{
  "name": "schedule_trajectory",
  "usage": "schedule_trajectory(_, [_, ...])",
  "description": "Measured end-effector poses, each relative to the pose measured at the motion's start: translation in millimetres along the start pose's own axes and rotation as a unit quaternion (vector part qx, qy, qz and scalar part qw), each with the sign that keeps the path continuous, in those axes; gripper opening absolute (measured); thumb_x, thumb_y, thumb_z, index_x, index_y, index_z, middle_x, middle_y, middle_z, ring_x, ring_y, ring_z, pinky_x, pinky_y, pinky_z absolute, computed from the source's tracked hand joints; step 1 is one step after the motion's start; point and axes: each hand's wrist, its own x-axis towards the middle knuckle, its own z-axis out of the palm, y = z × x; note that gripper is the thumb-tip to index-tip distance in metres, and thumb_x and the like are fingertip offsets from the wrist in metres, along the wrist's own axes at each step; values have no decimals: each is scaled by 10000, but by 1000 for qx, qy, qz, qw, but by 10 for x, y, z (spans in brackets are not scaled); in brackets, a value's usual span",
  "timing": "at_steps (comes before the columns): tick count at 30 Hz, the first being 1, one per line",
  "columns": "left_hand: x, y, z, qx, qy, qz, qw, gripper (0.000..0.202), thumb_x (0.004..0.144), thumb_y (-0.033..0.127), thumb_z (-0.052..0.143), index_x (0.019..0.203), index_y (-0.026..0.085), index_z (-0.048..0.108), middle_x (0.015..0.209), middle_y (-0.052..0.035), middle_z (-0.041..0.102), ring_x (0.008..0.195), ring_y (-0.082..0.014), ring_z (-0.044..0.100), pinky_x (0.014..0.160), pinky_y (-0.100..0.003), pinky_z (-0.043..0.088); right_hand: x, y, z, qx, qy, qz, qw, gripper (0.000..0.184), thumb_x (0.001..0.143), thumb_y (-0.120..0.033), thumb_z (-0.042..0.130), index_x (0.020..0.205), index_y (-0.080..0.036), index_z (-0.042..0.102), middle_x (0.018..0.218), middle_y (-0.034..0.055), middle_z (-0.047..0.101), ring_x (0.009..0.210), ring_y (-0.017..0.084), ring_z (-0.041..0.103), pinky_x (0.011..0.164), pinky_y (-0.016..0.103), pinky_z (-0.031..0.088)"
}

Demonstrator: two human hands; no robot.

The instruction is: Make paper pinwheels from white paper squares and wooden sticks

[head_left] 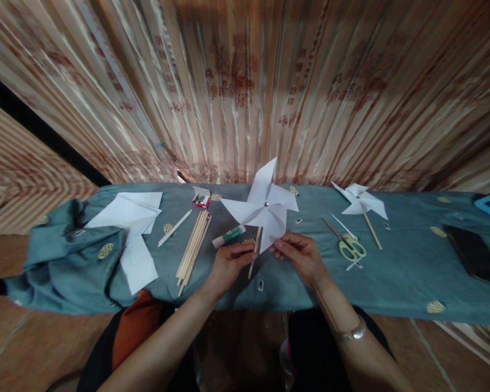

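Note:
A white paper pinwheel (255, 212) stands above the table in front of me, with a shiny pin at its centre. Its wooden stick (251, 269) runs down between the fingers of my left hand (225, 268), which are closed on it. My right hand (304, 257) pinches the tip of the lowest paper blade between thumb and fingers. Just behind my left hand lies a green and white glue stick (230, 236). Left of that hand, several loose wooden sticks (193, 247) lie in a bundle.
A small red box of pins (201, 198) sits behind the sticks. Leftward are a white pen (175, 228) and white paper sheets (136, 209). On the right lie green-handled scissors (351, 248), another pinwheel (359, 200) and a black phone (476, 254). A pleated curtain (245, 98) hangs behind the table.

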Motion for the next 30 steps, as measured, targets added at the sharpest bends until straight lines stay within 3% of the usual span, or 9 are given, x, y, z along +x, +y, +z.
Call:
schedule_trajectory(11, [-65,63,40,0,-55,13,998,275,623,358,835,820,168,813,863,-74,786,870,-249,706,878,-357,534,-35,10,169,-30,-36,-6,999,296,635,-495,839,705,-213,785,623,15,725,516,103,550,515,243,454])
schedule_trajectory(16, [-52,51,5,18,-46,8,999,250,639,333,819,825,165,810,838,-66,781,852,-243,698,866,-354,527,-76,-56,138,-68,-50,-25,996,276,631,-486,839,675,-222,775,576,6,699,511,112,549,489,238,432])
schedule_trajectory(18, [-41,40,-22,24,-27,3,999,256,623,318,822,832,171,810,825,-57,777,842,-241,694,852,-354,527,-68,-115,20,-72,-21,-38,996,289,616,-491,847,627,-217,754,552,11,684,491,112,531,460,235,407])
schedule_trajectory(21, [-43,31,-43,28,-11,-2,1000,246,606,296,825,821,177,812,825,-53,775,842,-235,687,847,-349,521,-5,-184,-231,-26,101,-79,991,318,594,-512,858,594,-219,733,535,7,664,453,93,476,431,226,364])
schedule_trajectory(24, [-69,38,-34,29,-24,-16,999,256,613,295,827,838,174,815,849,-64,779,850,-234,684,854,-351,516,85,-187,-444,7,197,-118,973,281,581,-464,881,706,-237,773,632,1,712,506,86,502,488,220,405])
schedule_trajectory(27, [-95,47,-11,22,-35,-32,999,278,595,302,847,835,165,816,858,-77,781,838,-237,685,853,-363,517,151,-138,-538,-2,215,-131,968,303,598,-401,884,849,-257,791,830,10,772,695,114,628,667,239,494])
schedule_trajectory(30, [-105,52,6,17,-37,-43,998,279,569,293,862,816,171,817,852,-77,784,831,-238,686,863,-374,515,182,-84,-549,-13,199,-123,972,316,603,-384,879,876,-258,786,858,11,775,767,136,663,749,271,513])
